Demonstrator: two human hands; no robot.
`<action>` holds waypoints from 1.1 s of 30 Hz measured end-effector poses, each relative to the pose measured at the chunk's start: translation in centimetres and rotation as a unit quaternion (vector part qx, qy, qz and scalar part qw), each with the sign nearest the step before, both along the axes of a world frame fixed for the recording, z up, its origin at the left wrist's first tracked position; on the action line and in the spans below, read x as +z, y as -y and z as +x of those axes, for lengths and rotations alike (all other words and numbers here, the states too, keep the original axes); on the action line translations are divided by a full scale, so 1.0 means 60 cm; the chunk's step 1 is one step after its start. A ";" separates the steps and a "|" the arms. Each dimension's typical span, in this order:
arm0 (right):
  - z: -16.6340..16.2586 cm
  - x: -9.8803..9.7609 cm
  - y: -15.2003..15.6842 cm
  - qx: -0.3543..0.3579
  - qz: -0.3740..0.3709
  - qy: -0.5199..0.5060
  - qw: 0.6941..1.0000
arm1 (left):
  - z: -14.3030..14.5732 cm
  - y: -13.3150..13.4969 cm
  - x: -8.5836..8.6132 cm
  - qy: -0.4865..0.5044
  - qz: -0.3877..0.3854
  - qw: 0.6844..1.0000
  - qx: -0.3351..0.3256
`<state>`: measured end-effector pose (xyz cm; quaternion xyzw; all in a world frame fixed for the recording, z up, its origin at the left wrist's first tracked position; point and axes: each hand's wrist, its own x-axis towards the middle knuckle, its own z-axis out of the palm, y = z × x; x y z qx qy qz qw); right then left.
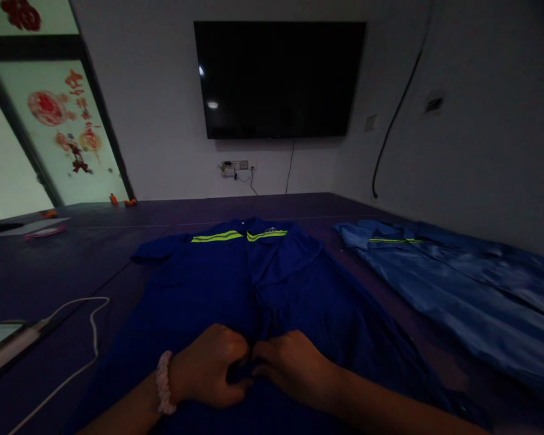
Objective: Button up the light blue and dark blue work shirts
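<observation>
A dark blue work shirt (204,284) with yellow-green chest stripes lies spread on the purple floor, its collar pointing away from me. Both hands meet low on its front, along the centre opening. My left hand (215,362), with a pink scrunchie (164,382) at the wrist, is closed with thumb and fingers pinching the cloth edge. Close against it, my right hand (294,365) also has its fingers curled in a pinch on the same front edge. Any button or fastener between the fingertips is hidden. The shirt's right side is rumpled into folds.
A lighter blue garment (439,272) lies at the right by the wall. On the left are a phone (0,338) and a white cable (95,329). A television (281,78) hangs on the back wall; a glass door (68,133) stands left.
</observation>
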<state>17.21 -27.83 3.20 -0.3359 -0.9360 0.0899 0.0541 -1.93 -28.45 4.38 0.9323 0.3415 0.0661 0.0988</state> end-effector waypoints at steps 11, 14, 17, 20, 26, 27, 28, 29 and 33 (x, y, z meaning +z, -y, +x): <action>-0.001 0.000 0.000 -0.001 0.002 0.009 1.000 | 0.003 0.000 0.003 -0.011 -0.015 1.000 0.007; -0.002 0.001 0.000 0.004 0.001 0.015 1.000 | 0.003 -0.001 0.002 -0.014 -0.008 1.000 0.011; -0.002 0.000 -0.001 0.004 0.002 0.013 1.000 | 0.003 -0.002 0.000 -0.016 0.008 1.000 0.009; -0.001 -0.004 -0.002 0.004 0.006 0.005 1.000 | 0.002 -0.001 -0.002 -0.017 0.011 1.000 0.009; 0.000 -0.010 -0.005 0.008 0.012 -0.002 1.000 | 0.003 0.000 -0.003 -0.004 0.001 1.000 0.008; 0.000 -0.009 -0.004 0.008 0.012 0.002 1.000 | 0.003 0.000 -0.003 -0.003 0.002 1.000 0.007; -0.001 -0.008 -0.004 0.008 0.012 0.006 1.000 | 0.003 0.000 -0.003 -0.004 0.003 1.000 0.006; -0.001 -0.006 -0.003 0.008 0.011 0.009 1.000 | 0.002 -0.001 -0.003 -0.005 0.002 1.000 0.005; -0.002 -0.003 -0.001 0.010 0.011 0.011 1.000 | 0.002 -0.001 -0.003 -0.004 -0.001 1.000 0.001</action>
